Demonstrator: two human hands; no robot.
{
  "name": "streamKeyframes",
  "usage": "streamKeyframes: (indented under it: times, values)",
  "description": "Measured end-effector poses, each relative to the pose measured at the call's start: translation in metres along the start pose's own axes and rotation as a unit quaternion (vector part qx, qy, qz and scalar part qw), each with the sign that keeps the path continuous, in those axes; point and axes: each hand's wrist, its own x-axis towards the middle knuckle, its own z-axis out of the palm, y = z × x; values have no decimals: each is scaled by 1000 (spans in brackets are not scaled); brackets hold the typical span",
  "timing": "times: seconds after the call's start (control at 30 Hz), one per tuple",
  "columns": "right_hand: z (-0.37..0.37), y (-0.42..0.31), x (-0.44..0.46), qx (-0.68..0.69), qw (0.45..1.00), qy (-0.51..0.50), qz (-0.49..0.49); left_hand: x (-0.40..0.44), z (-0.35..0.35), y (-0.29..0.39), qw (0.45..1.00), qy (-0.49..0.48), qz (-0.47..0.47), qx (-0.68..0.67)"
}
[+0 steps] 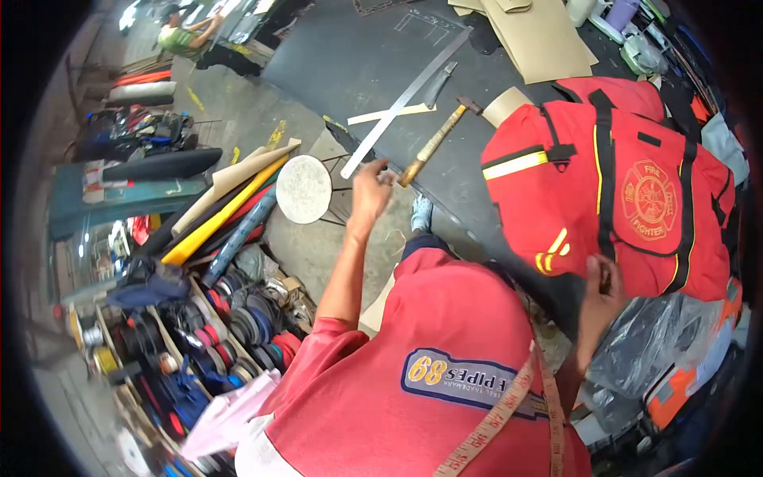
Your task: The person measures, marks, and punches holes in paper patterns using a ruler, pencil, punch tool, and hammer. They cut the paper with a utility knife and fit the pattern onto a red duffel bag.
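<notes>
1. Head cam: the big red bag (660, 191) with the "Fire Fighter" badge sits on the right side of the dark table (342, 71); can't see what's in it.
2. Wooden crates (163, 334) at lower left are crammed with rolls of strap or tape (254, 318).
3. Right hand (604, 290) is half-curled right by the bag's lower edge. Can't tell if it's gripping anything.
4. Left hand (373, 191) has bent fingers near the end of the metal ruler (405, 103); can't tell its grip either.
5. Hammer (433, 147) lies between left hand and bag. Cutter (439, 83) by the ruler, round stool (304, 188) left of the table.
</notes>
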Motion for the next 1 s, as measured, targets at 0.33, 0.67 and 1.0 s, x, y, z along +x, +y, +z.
streamKeyframes:
  times: [0.33,0.67,1.0]
  values:
    - [319,-44,-19,-97,966,-220,-92,130,-34,-99,967,-167,-44,188]
    - [382,-63,24,-79,950,-295,-69,145,-72,-103,976,-79,-4,203]
    - [356,-18,46,-151,962,-225,-35,251,-96,-83,920,2,189,344]
